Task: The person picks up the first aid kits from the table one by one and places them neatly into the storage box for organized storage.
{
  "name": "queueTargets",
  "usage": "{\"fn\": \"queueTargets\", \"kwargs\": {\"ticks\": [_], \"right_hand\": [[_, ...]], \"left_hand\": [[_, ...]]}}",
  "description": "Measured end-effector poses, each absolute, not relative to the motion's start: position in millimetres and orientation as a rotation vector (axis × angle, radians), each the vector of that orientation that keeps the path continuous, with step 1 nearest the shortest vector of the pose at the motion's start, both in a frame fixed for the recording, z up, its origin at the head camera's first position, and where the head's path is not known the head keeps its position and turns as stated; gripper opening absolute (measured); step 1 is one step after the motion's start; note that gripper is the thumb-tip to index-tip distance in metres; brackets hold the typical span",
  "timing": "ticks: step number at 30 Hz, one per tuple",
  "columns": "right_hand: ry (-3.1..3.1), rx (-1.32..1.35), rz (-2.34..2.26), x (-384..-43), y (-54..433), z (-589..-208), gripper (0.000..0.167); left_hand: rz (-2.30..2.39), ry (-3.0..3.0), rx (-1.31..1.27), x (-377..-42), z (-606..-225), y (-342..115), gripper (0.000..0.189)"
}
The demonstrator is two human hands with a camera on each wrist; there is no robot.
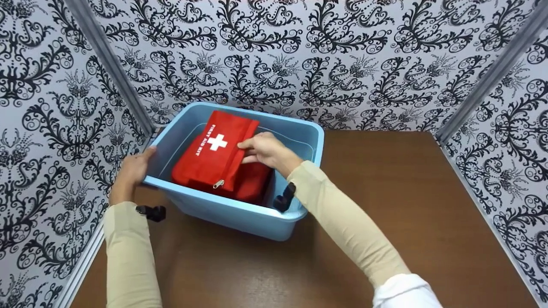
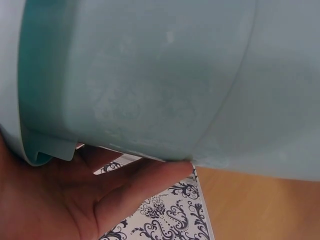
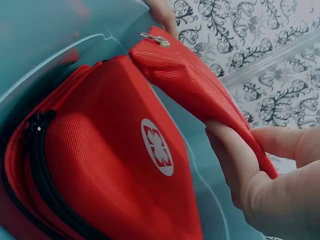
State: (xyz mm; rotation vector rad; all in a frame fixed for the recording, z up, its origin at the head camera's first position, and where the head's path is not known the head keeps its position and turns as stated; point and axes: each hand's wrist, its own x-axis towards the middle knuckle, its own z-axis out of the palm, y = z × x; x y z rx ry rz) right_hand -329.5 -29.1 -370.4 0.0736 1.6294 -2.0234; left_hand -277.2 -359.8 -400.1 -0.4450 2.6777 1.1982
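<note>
My right hand (image 1: 267, 149) pinches the edge of a flat red zippered first aid pouch (image 1: 222, 128) between thumb and fingers. White lettering and a white cross mark the pouch's face. It is tilted above a bulkier red zippered case (image 1: 254, 182), which sits inside a light blue plastic bin (image 1: 231, 216). In the right wrist view, the case (image 3: 110, 135) shows a round white emblem and a black zipper, and the pouch (image 3: 200, 85) angles up from it. At the bin's left side my left hand (image 1: 133, 167) grips the rim, its fingers (image 2: 150, 180) along the outer wall.
The bin stands on a brown wooden table (image 1: 385, 205), towards its left side. White walls (image 1: 274, 64) with black scroll patterns enclose the table at the back and both sides. Grey metal strips (image 1: 492, 72) run along the corners.
</note>
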Motion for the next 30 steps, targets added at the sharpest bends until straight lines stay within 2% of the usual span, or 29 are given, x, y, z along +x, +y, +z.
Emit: {"fn": "queueTargets", "kwargs": {"ticks": [13,20,26,30], "right_hand": [[1.644,0.139,-1.904,-340,-37,-384,0.033],[1.726,0.226,-1.772,-341,-35,-388,0.03],[1.76,0.254,-1.718,-340,-35,-387,0.046],[1.78,0.255,-1.712,-339,-34,-383,0.051]], "left_hand": [[1.166,2.723,-0.434,-279,-401,-361,0.094],[1.196,2.686,-0.444,-278,-403,-360,0.096],[1.201,2.695,-0.441,-277,-402,-361,0.096],[1.2,2.705,-0.449,-279,-402,-360,0.097]]}}
